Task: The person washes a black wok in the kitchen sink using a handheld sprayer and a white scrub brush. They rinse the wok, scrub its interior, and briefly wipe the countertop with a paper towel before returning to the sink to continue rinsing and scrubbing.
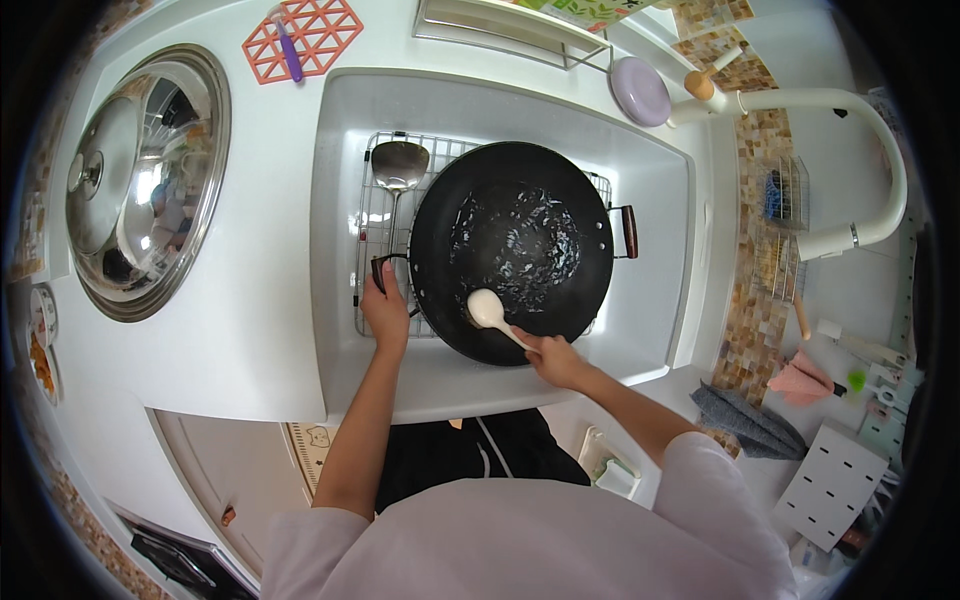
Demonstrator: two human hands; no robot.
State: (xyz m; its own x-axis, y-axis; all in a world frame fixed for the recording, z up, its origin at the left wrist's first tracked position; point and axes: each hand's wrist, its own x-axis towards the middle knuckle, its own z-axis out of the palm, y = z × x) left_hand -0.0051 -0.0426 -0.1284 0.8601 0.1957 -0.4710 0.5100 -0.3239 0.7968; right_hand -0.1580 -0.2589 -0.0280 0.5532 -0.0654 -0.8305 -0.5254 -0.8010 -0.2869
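Note:
A black wok (517,169) holding rippling water rests on a wire rack (454,142) in the white sink (645,300). My left hand (385,307) grips the wok's left side handle (377,274), thumb on top. In my right hand (556,360) is a white long-handled pot brush (487,307), its round head inside the wok at the near-left wall; the underside of the head is mostly hidden. To the wok's left, a metal wok spatula (400,166) lies on the rack, blade away from me. The wok's other side handle (630,232) points right and is untouched.
A large domed steel lid (150,180) stands on the left counter. Behind the sink are a coral lattice trivet (322,34) with a purple-handled tool (289,52), a metal rack (510,37) and a lilac dish (641,91). The white faucet (892,172) arches right, over the counter.

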